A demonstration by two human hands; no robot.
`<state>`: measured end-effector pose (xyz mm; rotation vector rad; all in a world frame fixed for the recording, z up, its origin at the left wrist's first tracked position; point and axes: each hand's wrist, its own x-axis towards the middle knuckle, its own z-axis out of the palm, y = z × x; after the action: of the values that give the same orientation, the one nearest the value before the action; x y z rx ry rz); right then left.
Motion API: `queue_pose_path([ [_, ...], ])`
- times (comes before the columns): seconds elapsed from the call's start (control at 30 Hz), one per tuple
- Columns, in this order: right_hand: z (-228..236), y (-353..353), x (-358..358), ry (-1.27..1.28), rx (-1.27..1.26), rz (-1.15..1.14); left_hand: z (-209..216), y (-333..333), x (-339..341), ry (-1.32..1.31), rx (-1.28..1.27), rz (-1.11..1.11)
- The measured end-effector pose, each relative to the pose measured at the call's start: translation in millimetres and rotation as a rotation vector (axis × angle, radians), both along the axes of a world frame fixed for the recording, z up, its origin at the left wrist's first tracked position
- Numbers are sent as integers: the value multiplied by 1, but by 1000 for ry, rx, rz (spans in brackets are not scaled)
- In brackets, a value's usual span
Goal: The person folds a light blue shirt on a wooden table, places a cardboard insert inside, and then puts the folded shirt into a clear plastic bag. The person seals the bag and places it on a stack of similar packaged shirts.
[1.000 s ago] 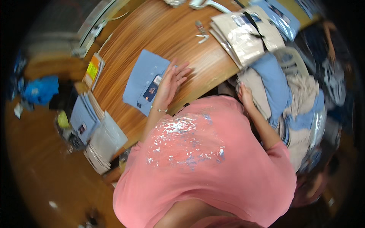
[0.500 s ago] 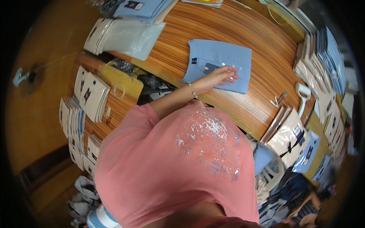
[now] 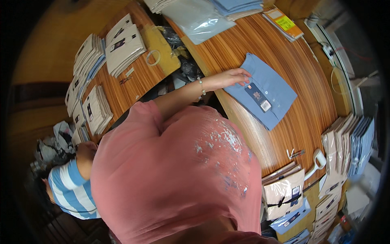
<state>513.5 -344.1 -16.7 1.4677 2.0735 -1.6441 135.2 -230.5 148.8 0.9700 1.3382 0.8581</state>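
A folded light-blue shirt (image 3: 280,91) lies on the wood-grain table, its collar end toward my arm. On its front rests a dark-blue hang tag (image 3: 256,96) with a white label at one end. My left hand (image 3: 233,78), a beaded bracelet at the wrist, reaches over the table edge to the shirt's collar end. Its fingers are loosely bent and slightly apart, just beside the tag, with nothing visible in them. Whether the fingertips press on the cloth is hard to tell. My right hand is out of sight.
Clear plastic bags (image 3: 199,24) lie at the far edge beside folded blue shirts (image 3: 237,6). A lint roller (image 3: 317,162) and bagged beige shirts (image 3: 284,191) are at the right. Beige stacks (image 3: 126,44) and a tape ring (image 3: 153,57) occupy the left table. A person in stripes (image 3: 75,187) is lower left.
The whole view has turned, so the table appears rotated clockwise. My left hand has moved off the shirt's middle toward its collar end, uncovering more of the tag.
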Motion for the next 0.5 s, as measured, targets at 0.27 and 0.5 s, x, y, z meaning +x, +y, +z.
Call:
queue_pose_path([
  [0.27,149,47,-2,175,-50,84,-21,4,-2,-64,219,-70],
  [0.5,172,117,-151,879,-200,-1000,15,1,44,65,817,-317],
])
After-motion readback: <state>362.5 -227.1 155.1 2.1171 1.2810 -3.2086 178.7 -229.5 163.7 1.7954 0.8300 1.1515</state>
